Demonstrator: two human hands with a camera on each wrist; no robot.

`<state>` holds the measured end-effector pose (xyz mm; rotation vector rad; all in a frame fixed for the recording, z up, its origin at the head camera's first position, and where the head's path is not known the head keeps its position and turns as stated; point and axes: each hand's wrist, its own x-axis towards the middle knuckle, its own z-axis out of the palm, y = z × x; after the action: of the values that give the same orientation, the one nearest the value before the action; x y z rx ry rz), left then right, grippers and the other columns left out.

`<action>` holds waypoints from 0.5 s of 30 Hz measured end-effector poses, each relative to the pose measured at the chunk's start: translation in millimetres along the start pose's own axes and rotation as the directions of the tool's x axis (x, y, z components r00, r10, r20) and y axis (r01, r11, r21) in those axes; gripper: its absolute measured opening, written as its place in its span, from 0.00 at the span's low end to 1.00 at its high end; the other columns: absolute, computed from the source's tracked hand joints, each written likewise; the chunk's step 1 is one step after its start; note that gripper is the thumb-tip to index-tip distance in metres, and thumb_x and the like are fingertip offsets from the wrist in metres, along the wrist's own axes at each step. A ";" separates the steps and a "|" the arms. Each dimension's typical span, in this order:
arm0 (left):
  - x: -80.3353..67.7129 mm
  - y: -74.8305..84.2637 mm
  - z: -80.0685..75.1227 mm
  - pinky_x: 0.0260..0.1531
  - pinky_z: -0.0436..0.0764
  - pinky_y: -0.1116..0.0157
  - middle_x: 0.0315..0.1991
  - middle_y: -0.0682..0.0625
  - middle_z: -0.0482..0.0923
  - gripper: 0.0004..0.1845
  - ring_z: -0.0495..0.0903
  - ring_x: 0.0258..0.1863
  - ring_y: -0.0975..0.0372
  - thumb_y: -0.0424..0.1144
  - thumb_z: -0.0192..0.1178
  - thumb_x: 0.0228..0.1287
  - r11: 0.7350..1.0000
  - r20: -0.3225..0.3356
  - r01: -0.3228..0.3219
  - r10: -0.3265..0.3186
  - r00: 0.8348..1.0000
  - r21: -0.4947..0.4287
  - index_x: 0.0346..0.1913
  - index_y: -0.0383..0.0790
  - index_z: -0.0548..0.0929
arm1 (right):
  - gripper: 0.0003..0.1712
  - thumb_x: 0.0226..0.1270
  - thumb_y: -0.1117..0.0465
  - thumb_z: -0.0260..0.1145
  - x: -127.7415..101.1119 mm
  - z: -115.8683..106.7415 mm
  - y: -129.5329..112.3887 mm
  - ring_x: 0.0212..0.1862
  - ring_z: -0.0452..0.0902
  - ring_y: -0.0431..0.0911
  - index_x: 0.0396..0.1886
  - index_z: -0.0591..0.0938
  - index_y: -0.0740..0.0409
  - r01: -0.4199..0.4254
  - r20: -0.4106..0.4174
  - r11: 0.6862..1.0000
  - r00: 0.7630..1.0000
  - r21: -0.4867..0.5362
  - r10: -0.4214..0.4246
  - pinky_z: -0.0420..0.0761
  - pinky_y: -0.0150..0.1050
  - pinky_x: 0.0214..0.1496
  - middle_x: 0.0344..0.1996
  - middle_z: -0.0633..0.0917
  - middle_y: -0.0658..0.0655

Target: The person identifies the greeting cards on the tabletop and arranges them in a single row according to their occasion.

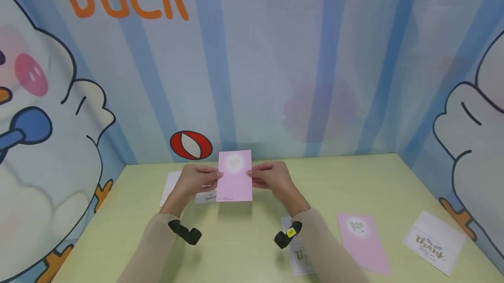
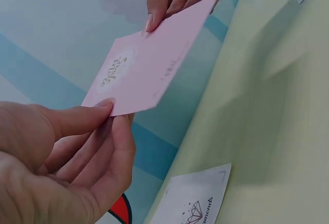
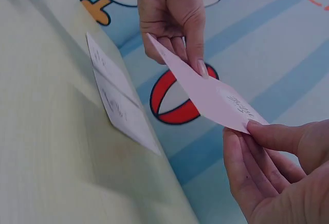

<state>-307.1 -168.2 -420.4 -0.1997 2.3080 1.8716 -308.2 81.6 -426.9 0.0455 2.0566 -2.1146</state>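
Nearest the wearer, a white card (image 1: 301,256) with script lettering lies on the table (image 1: 244,248) close under the right forearm, which hides most of it, so the wording cannot be read. Beside it, to the right of the raised pink card, a second pink card (image 1: 363,241) lies flat, and beyond that a white card reading "Thank" (image 1: 433,241) rests near the table's right edge; both appear set aside, well apart from the hands. The raised pink card (image 1: 235,176) is held upright above the table, clear of its surface, gripped by its two long edges. The left hand (image 1: 194,182) pinches the left edge between thumb and fingertips (image 2: 105,102); the right hand (image 1: 271,178) pinches the opposite edge likewise, thumb (image 3: 262,130) on the printed face. Holding it edge to edge keeps the printed round emblem unobscured and the card flat, in my judgement for inspection or alignment. Behind the left hand, white cards (image 1: 185,189) lie on the table near the wall; the hand covers part of them and their count is uncertain. The left wrist view shows one marked "diamonds", cut off at the frame. The emblem's text is too small to read.
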 end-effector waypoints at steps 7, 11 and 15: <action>31.1 -7.0 16.9 0.41 0.90 0.66 0.40 0.47 0.90 0.17 0.85 0.32 0.62 0.37 0.74 0.65 0.999 -0.037 0.033 -0.034 0.999 -0.027 0.54 0.32 0.89 | 0.14 0.63 0.67 0.78 27.1 -8.2 7.0 0.27 0.89 0.42 0.47 0.90 0.69 -0.043 -0.049 0.999 0.998 0.018 0.044 0.91 0.38 0.38 0.32 0.92 0.57; 45.0 -10.8 23.5 0.42 0.90 0.65 0.44 0.45 0.90 0.16 0.87 0.34 0.61 0.37 0.74 0.66 0.998 -0.055 0.065 -0.066 0.996 -0.023 0.53 0.34 0.90 | 0.15 0.62 0.69 0.77 38.4 -10.6 9.8 0.27 0.89 0.42 0.48 0.89 0.70 -0.080 -0.062 0.996 0.995 0.034 0.082 0.91 0.40 0.40 0.31 0.92 0.57; 54.5 -14.0 28.7 0.39 0.91 0.63 0.42 0.43 0.92 0.15 0.89 0.31 0.62 0.35 0.74 0.65 0.995 -0.075 0.100 -0.100 0.992 -0.001 0.52 0.33 0.89 | 0.13 0.61 0.71 0.77 48.1 -12.4 14.5 0.25 0.87 0.41 0.46 0.89 0.71 -0.106 -0.080 0.994 0.991 0.022 0.108 0.90 0.37 0.35 0.27 0.91 0.56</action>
<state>-356.4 -143.1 -451.0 -0.3841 2.3018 1.8430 -354.5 88.1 -449.1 0.2423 2.0308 -2.0985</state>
